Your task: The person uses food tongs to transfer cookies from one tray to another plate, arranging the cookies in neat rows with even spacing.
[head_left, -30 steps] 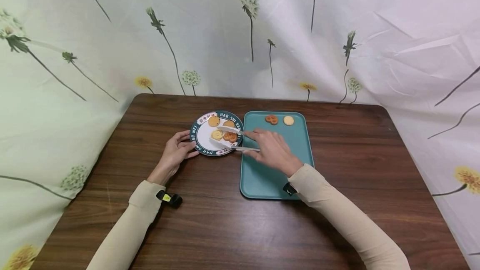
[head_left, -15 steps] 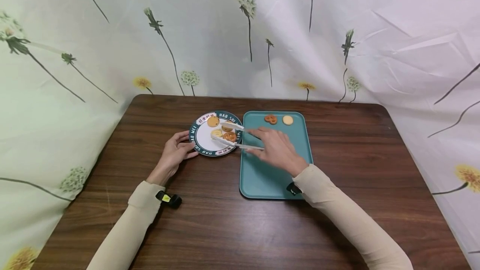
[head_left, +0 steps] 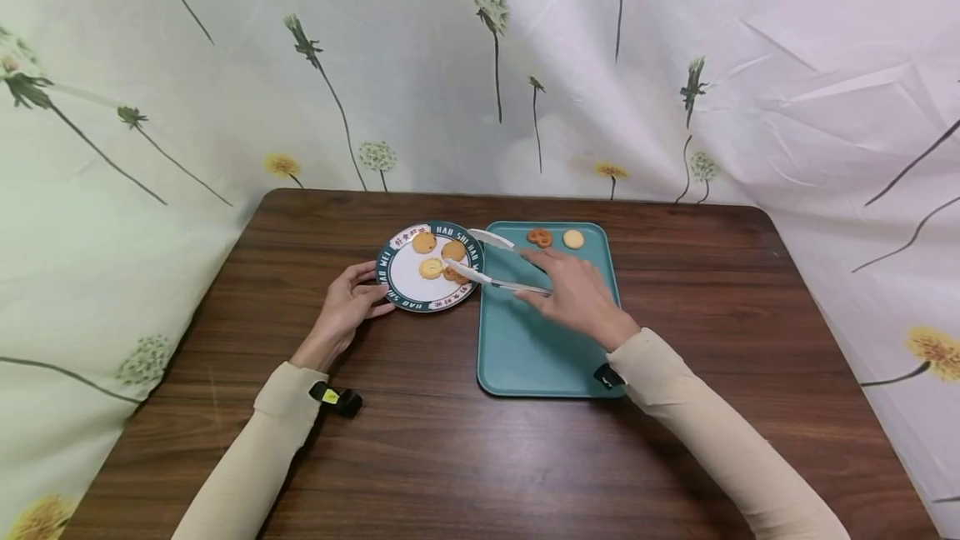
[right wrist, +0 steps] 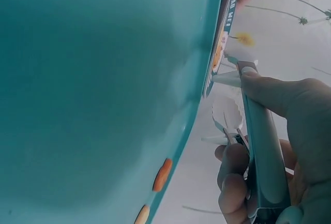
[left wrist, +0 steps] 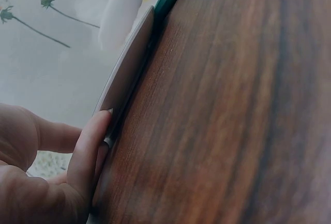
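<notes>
My left hand point(head_left: 348, 302) holds the left rim of a round white plate point(head_left: 405, 277) with a dark green lettered border; in the left wrist view its fingers pinch the plate's edge point(left wrist: 126, 69). On the plate lie two round brown cookies point(head_left: 424, 242), a pale ring-shaped cookie point(head_left: 431, 268) and a pretzel point(head_left: 453, 275), partly covered by a tong arm. My right hand point(head_left: 579, 294) grips metal tongs point(head_left: 467, 271) with white tips. The tong arms are spread apart over the plate's right side, with nothing between them.
A teal tray point(head_left: 528, 348) lies right beside the plate, under my right hand. Near its far edge sit another pretzel point(head_left: 539, 237) and a round pale cookie point(head_left: 573, 239). Behind the wooden table point(head_left: 405, 457) hangs a flower-printed cloth point(head_left: 420, 65).
The tongs have spread wider and moved to the right, away from the cookies, leaving the pretzel on the plate. My left hand stays at the plate's rim.
</notes>
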`<state>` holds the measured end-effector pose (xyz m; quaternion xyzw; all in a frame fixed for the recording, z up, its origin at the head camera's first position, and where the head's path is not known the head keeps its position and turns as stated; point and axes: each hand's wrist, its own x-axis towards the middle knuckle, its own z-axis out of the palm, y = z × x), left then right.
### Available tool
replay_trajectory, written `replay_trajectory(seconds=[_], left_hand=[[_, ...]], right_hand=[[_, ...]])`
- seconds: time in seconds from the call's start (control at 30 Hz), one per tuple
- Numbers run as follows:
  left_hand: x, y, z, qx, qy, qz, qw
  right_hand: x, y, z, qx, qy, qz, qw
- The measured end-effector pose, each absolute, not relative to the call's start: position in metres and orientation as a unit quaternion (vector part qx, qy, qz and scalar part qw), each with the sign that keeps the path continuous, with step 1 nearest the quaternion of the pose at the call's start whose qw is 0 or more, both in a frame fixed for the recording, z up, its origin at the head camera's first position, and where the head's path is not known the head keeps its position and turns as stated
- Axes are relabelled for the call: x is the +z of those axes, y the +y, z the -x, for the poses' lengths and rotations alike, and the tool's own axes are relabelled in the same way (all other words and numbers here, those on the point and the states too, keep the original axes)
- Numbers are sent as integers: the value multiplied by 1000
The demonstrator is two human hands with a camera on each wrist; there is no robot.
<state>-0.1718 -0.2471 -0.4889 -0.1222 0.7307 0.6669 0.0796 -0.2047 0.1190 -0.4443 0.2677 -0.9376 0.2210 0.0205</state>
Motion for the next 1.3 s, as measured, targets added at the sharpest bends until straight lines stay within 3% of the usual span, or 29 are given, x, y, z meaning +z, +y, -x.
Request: replay_trajectory(seconds=[0.53, 1.3], left_hand=[[-488, -247, 171, 668, 729, 120, 83], [-492, -249, 172, 669, 730, 119, 74]], right_hand=[[-449, 146, 207, 217, -943, -240, 75], [-448, 174, 211, 216, -954, -193, 74]])
